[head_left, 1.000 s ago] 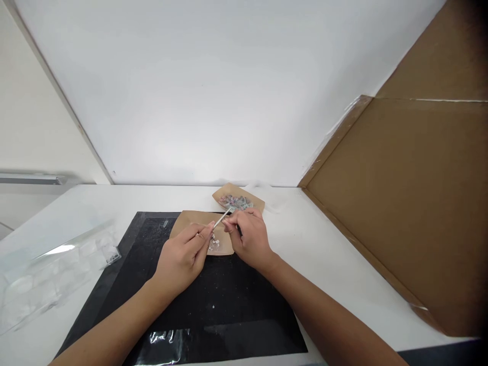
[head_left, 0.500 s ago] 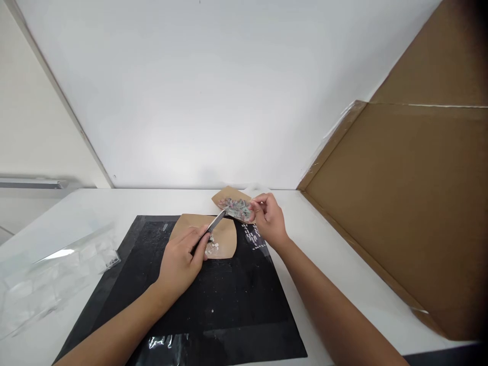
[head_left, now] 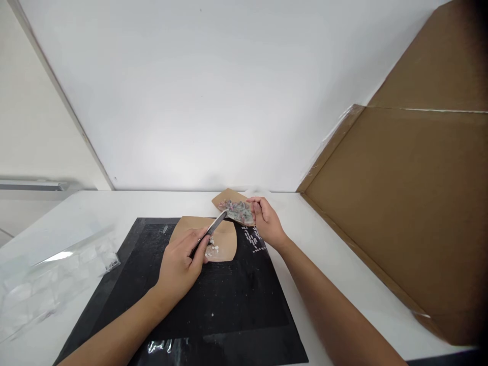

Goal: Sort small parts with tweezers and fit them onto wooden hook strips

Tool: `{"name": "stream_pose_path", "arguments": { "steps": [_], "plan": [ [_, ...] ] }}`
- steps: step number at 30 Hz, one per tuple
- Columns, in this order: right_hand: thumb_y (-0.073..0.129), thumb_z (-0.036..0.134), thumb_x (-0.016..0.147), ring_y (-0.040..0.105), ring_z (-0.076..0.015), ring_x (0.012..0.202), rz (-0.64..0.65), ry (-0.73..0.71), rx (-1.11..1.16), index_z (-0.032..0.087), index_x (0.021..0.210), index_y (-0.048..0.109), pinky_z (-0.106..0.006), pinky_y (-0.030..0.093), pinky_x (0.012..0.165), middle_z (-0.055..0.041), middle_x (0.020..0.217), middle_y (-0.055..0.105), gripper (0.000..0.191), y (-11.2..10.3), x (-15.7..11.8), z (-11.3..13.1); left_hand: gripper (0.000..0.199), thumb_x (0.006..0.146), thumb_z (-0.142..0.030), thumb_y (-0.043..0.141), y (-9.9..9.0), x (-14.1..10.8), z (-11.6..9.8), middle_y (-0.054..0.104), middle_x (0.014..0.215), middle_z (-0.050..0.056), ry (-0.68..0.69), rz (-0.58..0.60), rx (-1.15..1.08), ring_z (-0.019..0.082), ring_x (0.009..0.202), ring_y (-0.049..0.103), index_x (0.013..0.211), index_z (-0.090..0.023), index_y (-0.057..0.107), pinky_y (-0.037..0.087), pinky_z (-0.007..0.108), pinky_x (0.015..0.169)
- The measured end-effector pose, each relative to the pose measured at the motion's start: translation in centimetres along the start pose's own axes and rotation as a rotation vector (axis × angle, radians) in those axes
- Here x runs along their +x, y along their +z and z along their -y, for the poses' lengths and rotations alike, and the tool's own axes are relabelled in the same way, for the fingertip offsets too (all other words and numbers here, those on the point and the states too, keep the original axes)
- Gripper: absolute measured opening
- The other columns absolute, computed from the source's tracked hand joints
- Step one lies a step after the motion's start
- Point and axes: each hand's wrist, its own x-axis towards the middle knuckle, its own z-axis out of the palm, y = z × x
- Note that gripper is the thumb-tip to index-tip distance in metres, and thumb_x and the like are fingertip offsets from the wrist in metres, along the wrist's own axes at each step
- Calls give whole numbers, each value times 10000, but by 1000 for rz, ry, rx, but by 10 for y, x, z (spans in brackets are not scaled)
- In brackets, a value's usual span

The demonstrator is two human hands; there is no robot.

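Note:
My left hand is closed around slim dark tweezers, which point up and to the right. Under that hand, a tan paper tray lies on a black mat and holds small white pieces. A second tan paper tray contains a pile of grey-green and reddish bits. My right hand grips this tray by its right edge, tilted, with thumb and fingers pinched on it. The tweezers' tips reach its lower left edge; whether they hold a bit is too small to tell.
White strips form rows on the mat's upper right. A clear plastic compartment box rests at the left of the white table. Brown cardboard stands on the right, and a white wall rises behind.
The fingers of my right hand have shifted slightly along the tray's edge. The tweezers have barely moved, staying by the second tray.

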Motion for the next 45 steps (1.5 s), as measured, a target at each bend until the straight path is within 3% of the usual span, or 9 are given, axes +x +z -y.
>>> {"name": "stream_pose_path", "arguments": {
  "steps": [3,7,20,28,36,41,45],
  "plan": [
    [416,488,1039,628,-204,824,-9,11,19,238,1197,591,-336,518,747,-57,969,658,344,1,0,-2,243,1017,-238,547,0,0,-1,749,904,24,2,8,-10,107,632,672,1183,-173,712,525,250,728],
    [542,488,986,641,-184,736,81,46,123,238,1093,642,-339,538,735,-40,907,691,290,4,0,3,249,1019,-240,546,-1,1,0,743,879,13,-6,14,2,104,614,666,1212,-181,691,518,255,717],
    [724,504,887,571,-103,514,359,198,582,211,922,617,-237,448,505,4,724,707,314,29,-18,40,290,1027,-258,520,2,-2,6,739,968,22,-26,39,1,109,596,669,1283,-217,650,537,281,731],
    [745,495,876,528,-76,526,415,349,795,229,952,615,-186,310,452,18,758,689,306,34,-28,64,274,1018,-290,533,2,-2,4,695,686,-22,-85,43,-11,142,583,682,1235,-201,675,529,281,690],
    [752,468,878,512,-67,498,391,337,863,228,931,583,-175,264,423,27,745,685,298,39,-32,76,302,1013,-320,555,4,-3,2,730,712,-23,-186,76,-158,105,508,668,1267,-198,665,527,226,591],
    [768,473,856,548,-79,525,366,327,793,228,948,572,-164,292,405,14,761,694,327,39,-32,72,314,1024,-340,535,6,-3,3,769,879,6,-229,98,-206,95,509,673,1296,-211,624,533,228,585],
    [733,541,854,430,-62,441,189,327,711,242,967,545,-166,290,322,46,746,631,371,36,-22,58,268,1032,-330,508,4,-3,5,757,1060,35,-179,112,-141,92,511,656,1257,-223,606,545,271,646]
  ]
}}
